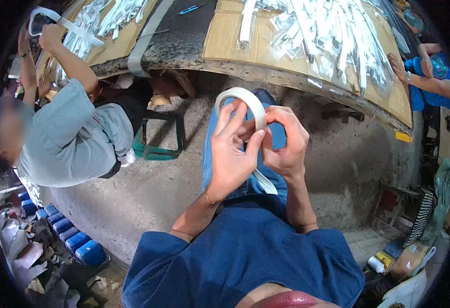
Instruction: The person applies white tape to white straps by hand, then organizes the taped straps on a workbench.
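Note:
A white belt (pixel 242 93), bent into a round loop, is held up over my lap. My left hand (pixel 232 154) has its fingers inside the loop and its thumb pressed near the loop's right side. At that same side, my right hand (pixel 289 141) pinches with curled fingers; what lies between its fingertips is partly hidden. Below the hands, a white strap end (pixel 264 182) hangs over my jeans and looks like part of the same belt.
Ahead, a table (pixel 230 41) with cardboard bears many white belts (pixel 307 31), some in clear plastic. A blue pen-like tool (pixel 191 9) lies on it. At left, a co-worker in a grey shirt (pixel 66 138) holds a white belt; another person's hand (pixel 398 66) rests at right. Blue containers (pixel 89 251) stand lower left.

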The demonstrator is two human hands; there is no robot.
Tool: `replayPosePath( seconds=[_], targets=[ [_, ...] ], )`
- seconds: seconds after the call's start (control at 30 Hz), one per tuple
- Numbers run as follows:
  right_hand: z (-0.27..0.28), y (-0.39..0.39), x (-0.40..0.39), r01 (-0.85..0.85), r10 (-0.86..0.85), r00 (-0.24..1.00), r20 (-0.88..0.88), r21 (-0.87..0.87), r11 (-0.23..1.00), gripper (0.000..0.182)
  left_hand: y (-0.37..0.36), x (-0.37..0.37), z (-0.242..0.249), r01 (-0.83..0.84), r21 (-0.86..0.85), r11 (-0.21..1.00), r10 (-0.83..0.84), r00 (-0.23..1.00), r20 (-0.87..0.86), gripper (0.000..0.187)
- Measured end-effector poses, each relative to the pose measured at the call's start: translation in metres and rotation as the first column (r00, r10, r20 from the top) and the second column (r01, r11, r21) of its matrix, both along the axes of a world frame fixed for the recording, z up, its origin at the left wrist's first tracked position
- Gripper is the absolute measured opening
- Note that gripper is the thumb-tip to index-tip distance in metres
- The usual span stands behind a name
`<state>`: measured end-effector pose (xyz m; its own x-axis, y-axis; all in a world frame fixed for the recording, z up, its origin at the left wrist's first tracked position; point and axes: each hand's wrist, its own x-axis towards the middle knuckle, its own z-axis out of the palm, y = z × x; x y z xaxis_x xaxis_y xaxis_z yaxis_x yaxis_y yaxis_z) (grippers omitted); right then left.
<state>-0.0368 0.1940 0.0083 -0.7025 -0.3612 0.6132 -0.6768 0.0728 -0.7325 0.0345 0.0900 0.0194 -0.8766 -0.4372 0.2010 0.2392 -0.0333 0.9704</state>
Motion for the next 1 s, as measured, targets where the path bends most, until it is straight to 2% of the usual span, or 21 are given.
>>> replayPosePath(
  seconds=[0.23,0.33,0.47,0.53,0.57,0.63,0.77,0.97,1.0],
  targets=[
    [-0.005,-0.002,0.005,0.07,-0.072,0.996,-0.06,-0.037,0.997,0.027,0.003,0.001,-0.003,0.014,0.052,0.999,-0.012,0.999,-0.045,0.057],
    [-0.002,-0.001,0.005,0.05,-0.049,0.998,-0.038,0.019,0.999,0.026,0.003,0.002,-0.005,0.008,0.083,0.997,-0.006,1.0,-0.021,0.058],
    [-0.009,-0.004,0.004,0.016,-0.015,0.997,-0.074,0.011,1.0,0.028,0.0,-0.001,-0.009,0.001,0.05,0.999,0.002,0.998,-0.059,0.058],
    [-0.004,-0.005,0.004,0.013,-0.011,0.999,0.038,-0.047,0.999,0.031,-0.002,-0.003,-0.009,0.026,0.082,0.996,-0.024,0.999,-0.035,0.058],
    [-0.002,-0.004,0.003,0.013,-0.011,0.999,0.035,-0.046,0.999,0.031,-0.002,-0.004,-0.009,0.027,0.082,0.996,-0.024,0.999,-0.037,0.058],
    [0.001,-0.002,0.002,0.007,-0.009,1.0,0.03,0.078,0.997,0.033,-0.002,-0.005,-0.009,0.038,0.088,0.995,-0.034,0.998,-0.048,0.057],
    [-0.001,0.002,0.002,-0.009,0.004,0.999,0.049,0.091,0.996,0.033,-0.001,-0.005,-0.011,0.031,0.114,0.993,-0.028,0.999,-0.034,0.058],
    [-0.009,0.003,0.001,0.006,-0.001,0.997,-0.074,0.066,0.998,0.03,0.001,-0.004,-0.011,0.033,0.096,0.995,-0.028,0.998,-0.052,0.057],
    [-0.012,0.003,0.001,-0.012,0.013,0.999,0.029,-0.009,1.0,0.03,0.001,-0.005,-0.012,0.03,0.114,0.993,-0.023,0.998,-0.06,0.057]
  ],
)
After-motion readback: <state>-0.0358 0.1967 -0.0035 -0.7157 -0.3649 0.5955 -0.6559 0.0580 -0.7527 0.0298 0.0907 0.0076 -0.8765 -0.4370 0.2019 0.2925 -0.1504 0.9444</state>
